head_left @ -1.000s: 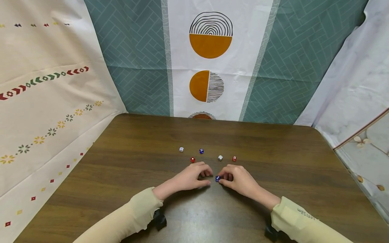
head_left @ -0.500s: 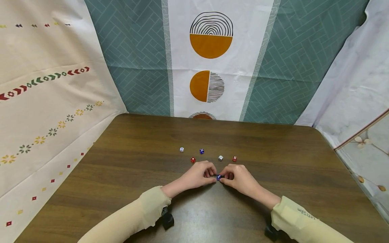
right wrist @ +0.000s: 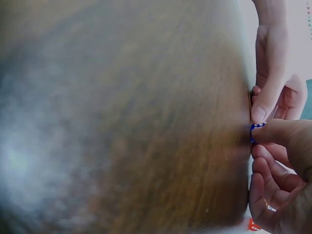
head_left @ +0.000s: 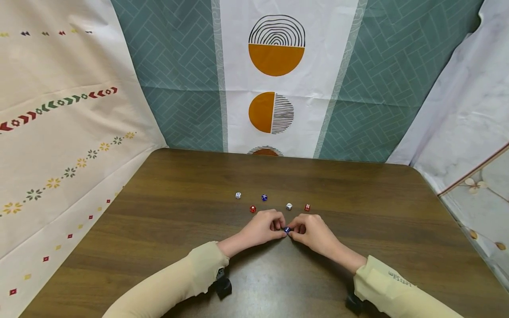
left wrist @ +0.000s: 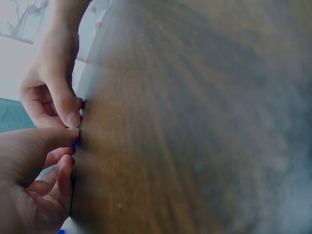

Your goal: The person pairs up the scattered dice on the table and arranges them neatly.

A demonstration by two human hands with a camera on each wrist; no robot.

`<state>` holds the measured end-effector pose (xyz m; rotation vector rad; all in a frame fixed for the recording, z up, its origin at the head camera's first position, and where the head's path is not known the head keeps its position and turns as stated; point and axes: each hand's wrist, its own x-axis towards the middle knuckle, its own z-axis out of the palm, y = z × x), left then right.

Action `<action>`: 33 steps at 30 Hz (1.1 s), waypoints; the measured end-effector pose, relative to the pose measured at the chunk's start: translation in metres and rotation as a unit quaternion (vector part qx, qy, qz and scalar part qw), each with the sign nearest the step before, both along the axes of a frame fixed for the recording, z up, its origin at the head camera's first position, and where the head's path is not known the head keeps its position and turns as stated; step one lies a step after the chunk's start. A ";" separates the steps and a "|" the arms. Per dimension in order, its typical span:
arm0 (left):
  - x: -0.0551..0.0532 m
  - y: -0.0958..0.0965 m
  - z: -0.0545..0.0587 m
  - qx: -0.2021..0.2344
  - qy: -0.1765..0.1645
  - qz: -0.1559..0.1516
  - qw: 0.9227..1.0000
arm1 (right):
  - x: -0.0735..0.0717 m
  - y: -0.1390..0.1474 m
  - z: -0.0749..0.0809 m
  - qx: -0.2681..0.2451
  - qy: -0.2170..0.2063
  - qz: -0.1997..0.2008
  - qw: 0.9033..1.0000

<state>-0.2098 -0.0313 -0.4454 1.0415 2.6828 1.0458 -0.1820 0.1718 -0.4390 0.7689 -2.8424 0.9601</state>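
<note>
The tabletop (head_left: 191, 185) looks like smooth grained wood with a sheen, the blue dice (head_left: 287, 230), red dice (head_left: 252, 209) and white dice (head_left: 238, 195) like glossy plastic, and the creased teal-and-white hanging (head_left: 179, 88) and cream sleeves (head_left: 171, 278) like matt cloth.

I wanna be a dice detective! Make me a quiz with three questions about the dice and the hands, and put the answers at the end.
1. How many loose dice lie on the table beyond the left hand and right hand?
2. True or false: the die at the fingertips of both hands is red.
3. In the head view, what color is the die farthest to the left? A) red B) blue C) white

Key:
1. Five.
2. False: it is a dark blue die.
3. C, a white die.
</note>
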 end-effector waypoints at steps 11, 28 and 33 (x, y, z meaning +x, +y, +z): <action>-0.002 0.001 -0.002 -0.003 0.006 0.001 1.000 | 0.000 0.000 -0.002 -0.017 -0.013 -0.005 1.000; 0.000 0.001 0.002 0.010 0.014 -0.005 1.000 | -0.006 0.006 -0.006 -0.063 -0.088 0.003 0.994; 0.000 0.001 0.001 0.012 0.014 -0.006 1.000 | -0.005 0.005 -0.007 -0.063 -0.085 -0.003 0.994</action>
